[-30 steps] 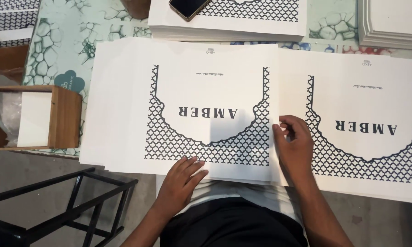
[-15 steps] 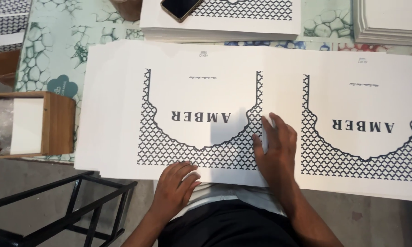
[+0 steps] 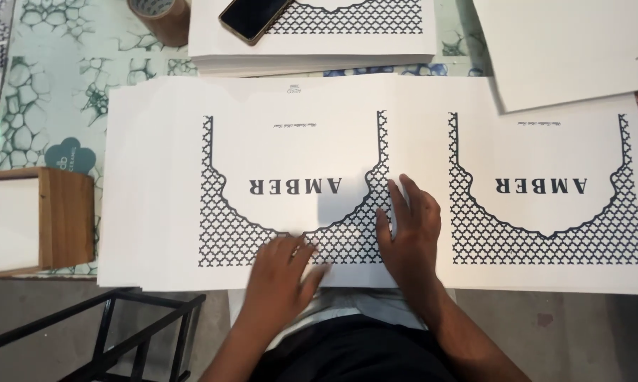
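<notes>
Here, both hands lie flat on a large white printed sheet with a black lattice border curving round a plain white arch, the top one of a thick stack of like sheets. The left hand rests palm down at the sheet's near edge, fingers spread and pointing away from the body, pressing on the lattice pattern; it grips nothing. The right hand lies just beside it, a little further from the body, fingers open and flat along the right edge of the same lattice panel (again pressing, not holding). The two hands are close but not touching.

Right of the right hand, a second lattice-and-arch panel spreads across the paper. Beyond the fingertips of both hands sits another pile of white printed sheets, with a dark smartphone lying on top and a roll of brown packing tape just left of it. Far beyond the right hand, a plain white sheet overlaps the stack's corner. Well to the left of the left hand stands a wooden box holding something white, on a green-veined marbled tabletop. Below the left hand, a black metal frame shows over the grey floor.
</notes>
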